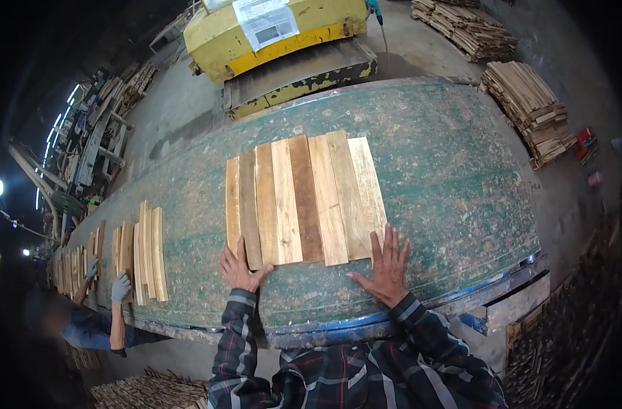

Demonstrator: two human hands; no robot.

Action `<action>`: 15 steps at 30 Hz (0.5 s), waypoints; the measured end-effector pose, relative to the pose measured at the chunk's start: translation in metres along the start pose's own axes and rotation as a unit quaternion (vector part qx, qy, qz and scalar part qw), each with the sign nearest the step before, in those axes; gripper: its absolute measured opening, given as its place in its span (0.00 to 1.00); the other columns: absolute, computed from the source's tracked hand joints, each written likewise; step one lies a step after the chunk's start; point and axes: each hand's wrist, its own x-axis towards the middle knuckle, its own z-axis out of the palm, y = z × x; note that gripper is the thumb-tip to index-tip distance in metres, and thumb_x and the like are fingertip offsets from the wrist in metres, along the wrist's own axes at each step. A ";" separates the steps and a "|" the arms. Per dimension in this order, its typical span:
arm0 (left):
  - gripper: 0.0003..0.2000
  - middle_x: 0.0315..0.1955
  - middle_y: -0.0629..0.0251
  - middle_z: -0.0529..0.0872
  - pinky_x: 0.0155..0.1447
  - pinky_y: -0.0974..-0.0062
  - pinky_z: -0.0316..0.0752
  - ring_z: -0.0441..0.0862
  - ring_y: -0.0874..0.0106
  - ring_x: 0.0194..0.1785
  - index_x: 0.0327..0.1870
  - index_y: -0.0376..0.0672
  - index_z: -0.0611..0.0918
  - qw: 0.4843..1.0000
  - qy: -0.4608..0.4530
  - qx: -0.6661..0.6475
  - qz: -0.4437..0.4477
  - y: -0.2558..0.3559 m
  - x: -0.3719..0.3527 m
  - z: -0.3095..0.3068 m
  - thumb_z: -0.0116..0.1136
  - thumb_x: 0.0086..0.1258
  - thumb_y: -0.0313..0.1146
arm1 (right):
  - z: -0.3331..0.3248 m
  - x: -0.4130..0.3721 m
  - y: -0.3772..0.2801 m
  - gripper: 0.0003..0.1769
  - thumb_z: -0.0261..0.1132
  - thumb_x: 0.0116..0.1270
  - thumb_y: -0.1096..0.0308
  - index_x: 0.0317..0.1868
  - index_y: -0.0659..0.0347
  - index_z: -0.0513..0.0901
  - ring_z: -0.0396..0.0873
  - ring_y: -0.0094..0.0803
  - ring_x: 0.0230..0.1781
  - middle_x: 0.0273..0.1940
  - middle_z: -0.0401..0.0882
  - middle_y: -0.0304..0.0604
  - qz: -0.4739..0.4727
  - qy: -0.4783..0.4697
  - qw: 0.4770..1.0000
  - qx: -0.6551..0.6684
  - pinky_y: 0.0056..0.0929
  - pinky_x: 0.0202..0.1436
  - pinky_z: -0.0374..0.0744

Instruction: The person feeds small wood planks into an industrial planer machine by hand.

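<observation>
Several wooden slats (pixel 304 198) lie side by side on a worn green table (pixel 454 163), forming a rough panel with uneven ends. Their tones run from pale to dark brown. My left hand (pixel 241 269) is open at the near left corner, its fingers touching the leftmost slat (pixel 234 198). At the near right corner my right hand (pixel 387 269) spreads its fingers, the tips against the pale rightmost slat (pixel 367 184). Neither hand is wrapped around anything.
A co-worker's gloved hand (pixel 121 286) rests by another group of slats (pixel 147 252) at the left. Beyond the table stands a yellow machine (pixel 277 41). Stacked wood (pixel 529 109) sits on the floor at the right. The table's blue near edge (pixel 338 330) runs before me.
</observation>
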 end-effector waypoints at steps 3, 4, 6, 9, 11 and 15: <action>0.67 0.78 0.28 0.53 0.76 0.33 0.50 0.56 0.31 0.76 0.85 0.57 0.59 1.000 -0.004 0.006 0.018 0.017 -0.002 0.000 0.60 0.42 0.88 | -0.006 0.011 -0.006 0.61 0.67 0.56 0.22 0.80 0.56 0.66 0.34 0.70 0.85 0.83 0.39 0.70 0.020 -0.021 0.999 -0.035 0.80 0.78 0.29; 0.67 0.78 0.28 0.52 0.76 0.33 0.51 0.56 0.30 0.76 0.85 0.56 0.59 1.000 0.005 0.015 0.025 0.026 -0.002 0.000 0.60 0.42 0.88 | -0.006 0.015 -0.005 0.60 0.67 0.55 0.22 0.79 0.54 0.68 0.33 0.70 0.84 0.83 0.39 0.70 0.030 -0.023 0.998 -0.043 0.81 0.77 0.29; 0.68 0.79 0.26 0.50 0.74 0.32 0.54 0.56 0.30 0.76 0.85 0.54 0.59 0.998 0.030 0.037 0.040 0.045 0.001 0.004 0.58 0.42 0.89 | -0.002 0.024 0.002 0.56 0.66 0.54 0.20 0.77 0.44 0.74 0.35 0.74 0.83 0.83 0.41 0.70 0.045 -0.025 0.995 -0.082 0.82 0.76 0.31; 0.66 0.79 0.25 0.49 0.74 0.33 0.54 0.55 0.30 0.77 0.85 0.53 0.60 0.998 0.043 0.042 0.029 0.062 0.007 0.015 0.57 0.45 0.88 | -0.001 0.043 0.003 0.51 0.66 0.55 0.20 0.75 0.37 0.76 0.40 0.76 0.82 0.83 0.44 0.70 0.052 0.021 0.994 -0.090 0.82 0.77 0.37; 0.65 0.79 0.25 0.49 0.74 0.34 0.56 0.55 0.30 0.77 0.84 0.51 0.60 0.998 0.031 0.039 0.023 0.077 0.019 0.012 0.56 0.48 0.87 | -0.001 0.060 0.010 0.49 0.65 0.55 0.19 0.73 0.34 0.78 0.43 0.80 0.80 0.82 0.45 0.71 0.053 0.011 0.991 -0.121 0.82 0.75 0.45; 0.64 0.79 0.26 0.51 0.74 0.36 0.58 0.57 0.31 0.76 0.84 0.49 0.62 0.998 0.035 0.042 0.007 0.100 0.073 0.012 0.55 0.49 0.87 | -0.004 0.127 0.025 0.51 0.68 0.53 0.20 0.73 0.37 0.78 0.39 0.81 0.81 0.82 0.41 0.74 0.047 -0.036 0.989 -0.133 0.81 0.73 0.48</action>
